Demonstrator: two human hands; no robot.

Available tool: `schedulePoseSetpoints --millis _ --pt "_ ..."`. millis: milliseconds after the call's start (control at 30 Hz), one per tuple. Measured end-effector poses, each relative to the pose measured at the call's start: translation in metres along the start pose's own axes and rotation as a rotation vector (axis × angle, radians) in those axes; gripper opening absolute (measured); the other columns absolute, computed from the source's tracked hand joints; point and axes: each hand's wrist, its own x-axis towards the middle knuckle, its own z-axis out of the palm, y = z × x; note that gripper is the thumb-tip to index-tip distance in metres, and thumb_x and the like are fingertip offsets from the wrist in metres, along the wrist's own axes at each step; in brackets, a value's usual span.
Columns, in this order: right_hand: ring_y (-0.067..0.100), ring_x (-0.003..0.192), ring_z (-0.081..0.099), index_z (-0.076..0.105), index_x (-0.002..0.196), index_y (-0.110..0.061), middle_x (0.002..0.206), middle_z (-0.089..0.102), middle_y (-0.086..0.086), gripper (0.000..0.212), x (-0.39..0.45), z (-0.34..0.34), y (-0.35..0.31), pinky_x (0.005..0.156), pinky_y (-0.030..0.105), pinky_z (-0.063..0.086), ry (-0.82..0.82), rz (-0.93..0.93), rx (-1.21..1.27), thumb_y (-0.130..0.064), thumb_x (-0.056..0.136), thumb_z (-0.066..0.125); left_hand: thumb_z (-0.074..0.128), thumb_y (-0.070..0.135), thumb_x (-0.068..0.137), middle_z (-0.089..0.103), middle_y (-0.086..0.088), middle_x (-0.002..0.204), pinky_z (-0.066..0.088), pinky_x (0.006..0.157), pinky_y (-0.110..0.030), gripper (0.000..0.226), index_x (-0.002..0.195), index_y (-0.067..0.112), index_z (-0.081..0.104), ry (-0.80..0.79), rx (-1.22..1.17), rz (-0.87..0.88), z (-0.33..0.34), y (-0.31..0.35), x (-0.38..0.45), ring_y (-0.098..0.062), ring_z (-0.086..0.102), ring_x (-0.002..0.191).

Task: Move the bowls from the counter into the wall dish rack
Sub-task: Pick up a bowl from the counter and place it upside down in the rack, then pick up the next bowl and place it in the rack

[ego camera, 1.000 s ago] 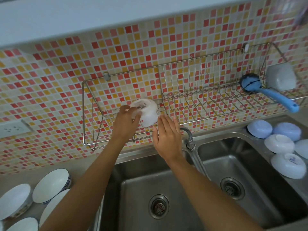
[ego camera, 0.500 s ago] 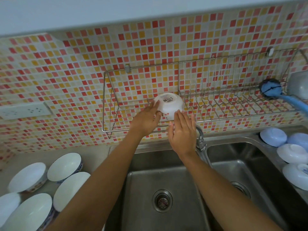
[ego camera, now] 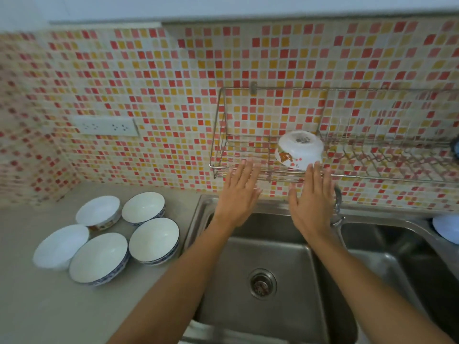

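A white bowl with a red pattern [ego camera: 299, 152] lies upside down and tilted in the left section of the wire wall dish rack [ego camera: 218, 155]. My left hand [ego camera: 239, 194] is below the rack's front rail, fingers spread, holding nothing. My right hand [ego camera: 310, 199] is just under the bowl, fingers apart, its fingertips near the rail. Several white bowls stand upright on the grey counter at the left, among them a blue-rimmed bowl [ego camera: 154, 240], a larger bowl [ego camera: 98, 258] and a plain bowl [ego camera: 60, 245].
A double steel sink [ego camera: 270, 244] lies below the hands, with a tap [ego camera: 336, 202] behind my right hand. A pale blue bowl [ego camera: 445, 228] sits at the right edge. A wall socket [ego camera: 106, 125] is on the tiled wall left of the rack.
My left hand has let go of the patterned bowl, which now rests in the rack. Both hands have pulled back below the rail. The view has swung left, showing more counter bowls.
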Motion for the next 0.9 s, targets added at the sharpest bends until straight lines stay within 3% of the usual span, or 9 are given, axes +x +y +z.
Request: schedulePoseSetpoints --millis 133,267,467,633,767,900 --pt "0.03 0.146 0.021 0.044 0.142 -0.012 0.155 0.032 0.011 0.054 -0.018 0.014 -0.034 0.118 0.053 0.02 0.061 -0.202 0.235 -0.033 0.092 0.044 0.034 0.035 0.102 0.0 -0.004 0.161 -0.006 0.119 -0.042 0.06 0.153 0.018 0.007 -0.026 -0.085 -0.107 -0.008 -0.03 -0.047 -0.023 -0.008 0.148" --pt "0.029 0.136 0.037 0.055 0.13 -0.009 0.143 0.046 0.013 0.043 -0.051 0.047 -0.1 0.116 0.039 0.024 0.0 -0.255 0.435 -0.026 0.09 0.053 0.029 0.038 0.102 0.006 -0.006 0.161 -0.004 0.118 -0.044 0.057 0.152 0.018 0.013 -0.059 -0.142 -0.273 -0.028 -0.085 -0.1 -0.026 -0.002 0.148" --pt "0.031 0.122 0.051 0.061 0.122 -0.007 0.13 0.056 0.013 0.039 -0.092 0.096 -0.219 0.102 0.05 0.045 -0.322 -0.327 0.587 -0.017 0.085 0.066 0.043 0.029 0.099 0.017 -0.011 0.159 0.007 0.119 -0.049 0.055 0.149 0.018 0.025 0.004 -0.114 -0.571 -0.052 -0.192 -0.186 -0.029 0.012 0.147" --pt "0.024 0.126 0.046 0.061 0.124 -0.016 0.136 0.052 0.004 0.036 -0.108 0.122 -0.313 0.102 0.036 0.04 -0.558 -0.371 0.594 -0.024 0.089 0.065 0.046 0.027 0.098 0.022 -0.013 0.157 0.009 0.117 -0.05 0.056 0.149 0.016 0.025 0.049 -0.113 -0.856 -0.07 -0.275 -0.253 -0.029 0.018 0.145" --pt "0.023 0.124 0.046 0.054 0.13 -0.019 0.136 0.052 0.004 0.042 -0.115 0.152 -0.375 0.096 0.038 0.044 -0.728 -0.433 0.576 -0.034 0.091 0.061 0.048 0.03 0.097 0.024 -0.016 0.155 0.019 0.116 -0.048 0.063 0.148 0.005 0.022 0.074 -0.15 -1.075 -0.074 -0.335 -0.299 -0.033 0.023 0.142" --pt "0.024 0.122 0.05 0.051 0.132 -0.023 0.134 0.056 0.003 0.045 -0.126 0.189 -0.424 0.098 0.042 0.045 -0.856 -0.466 0.506 -0.042 0.091 0.057 0.049 0.027 0.097 0.02 -0.018 0.156 0.018 0.116 -0.039 0.068 0.149 -0.001 0.015 0.174 -0.366 -1.306 -0.066 -0.374 -0.329 -0.031 0.02 0.144"
